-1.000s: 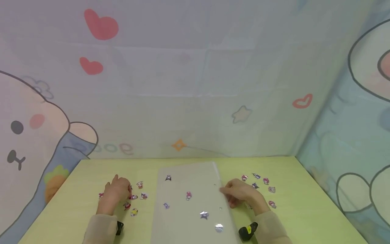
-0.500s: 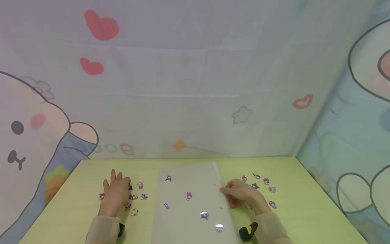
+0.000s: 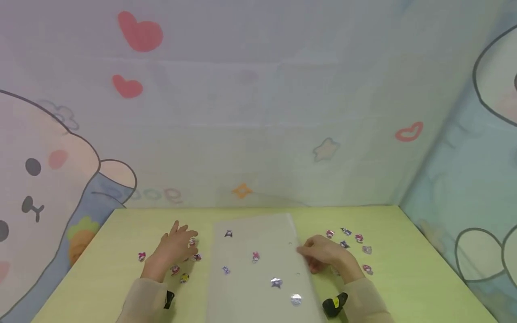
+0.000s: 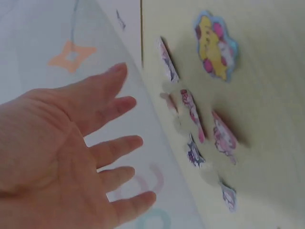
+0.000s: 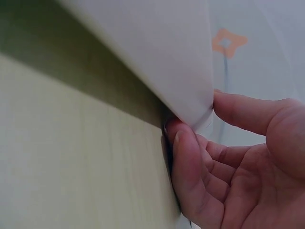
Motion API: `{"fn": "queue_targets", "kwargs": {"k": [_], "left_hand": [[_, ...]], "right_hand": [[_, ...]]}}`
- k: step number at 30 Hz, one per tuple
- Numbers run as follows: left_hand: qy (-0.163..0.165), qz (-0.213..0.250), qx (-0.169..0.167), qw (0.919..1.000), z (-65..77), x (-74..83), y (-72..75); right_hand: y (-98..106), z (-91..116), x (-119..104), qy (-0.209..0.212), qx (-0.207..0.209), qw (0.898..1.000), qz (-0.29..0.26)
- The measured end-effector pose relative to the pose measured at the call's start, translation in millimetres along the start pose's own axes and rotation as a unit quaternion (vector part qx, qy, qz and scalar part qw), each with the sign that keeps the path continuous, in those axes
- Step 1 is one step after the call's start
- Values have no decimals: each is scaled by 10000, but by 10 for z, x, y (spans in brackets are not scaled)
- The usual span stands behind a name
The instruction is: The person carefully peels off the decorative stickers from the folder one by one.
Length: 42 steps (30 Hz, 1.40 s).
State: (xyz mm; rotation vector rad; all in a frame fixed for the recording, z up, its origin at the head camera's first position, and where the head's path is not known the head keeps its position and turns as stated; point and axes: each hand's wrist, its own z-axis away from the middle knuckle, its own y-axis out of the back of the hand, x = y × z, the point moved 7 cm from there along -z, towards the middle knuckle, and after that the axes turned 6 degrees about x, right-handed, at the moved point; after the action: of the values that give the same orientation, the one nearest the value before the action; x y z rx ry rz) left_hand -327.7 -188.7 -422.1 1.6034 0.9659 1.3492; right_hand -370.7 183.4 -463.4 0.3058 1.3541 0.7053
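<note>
My left hand (image 3: 174, 249) is over the loose character stickers on the left, with nothing visible in its grasp. In the left wrist view its fingers (image 4: 116, 150) are spread, and a yellow dog sticker (image 4: 214, 47) lies beyond the thumb with several pink and dark ones below it. A white board (image 3: 242, 298) takes up the middle of the table, with several small stickers spread over its face. My right hand (image 3: 323, 253) pinches the board's right edge between thumb and fingers; in the right wrist view that edge stands raised off the table, fingers underneath.
Another group of stickers, among them a pink one (image 3: 367, 269), lies on the yellow table (image 3: 424, 287) right of the right hand. A single pink sticker (image 3: 142, 256) is left of the left hand. A printed curtain (image 3: 258, 112) hangs behind the table.
My left hand has shifted right across the loose stickers, its fingers spreading wider. The right hand keeps its hold on the board's edge. The whole head view has turned slightly left.
</note>
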Motion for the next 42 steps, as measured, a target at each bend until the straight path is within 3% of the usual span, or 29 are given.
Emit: {"fn": "queue_targets", "kwargs": {"k": [8,18,25,33,42], "left_hand": [[-571,308,-408,9971,-374,293,-197],[-730,327,-379,9961,-702,461,-349],[-590,259,-549,9964,-770,515,-407],[-841,48,-455,9954,-822,525,-507],[-815,-79,-355,9960,-812,560,-476]], "right_hand": [[102,37,38,-52,70,9999,-85],[39,30,-33,36,26,9999,-167],[52,26,-25,3,85,9998,-205],[29,16,13,71,65,9999,-99],[38,24,-3,119,40,9999,-42]]}}
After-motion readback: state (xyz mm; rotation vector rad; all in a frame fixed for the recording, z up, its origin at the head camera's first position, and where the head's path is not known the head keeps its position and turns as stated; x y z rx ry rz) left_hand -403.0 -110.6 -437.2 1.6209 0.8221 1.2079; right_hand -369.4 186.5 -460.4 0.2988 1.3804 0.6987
